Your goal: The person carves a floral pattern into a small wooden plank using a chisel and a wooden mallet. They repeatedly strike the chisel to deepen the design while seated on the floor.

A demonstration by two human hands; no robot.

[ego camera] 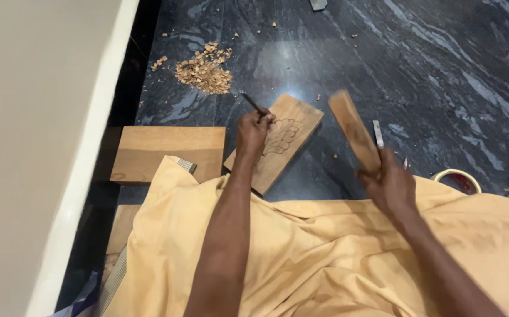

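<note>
My left hand grips a thin dark chisel, its tip resting on a small wooden board that lies slanted on the dark floor. A leaf-like pattern is drawn on the board beside my fingers. My right hand holds a flat wooden mallet stick raised above the floor to the right of the board; its upper end is blurred. A yellow cloth covers my lap below both arms.
A second, larger wooden plank lies to the left of the carved board. A pile of wood chips sits on the dark marble floor beyond. A metal tool and a tape roll lie at right. A pale wall borders the left.
</note>
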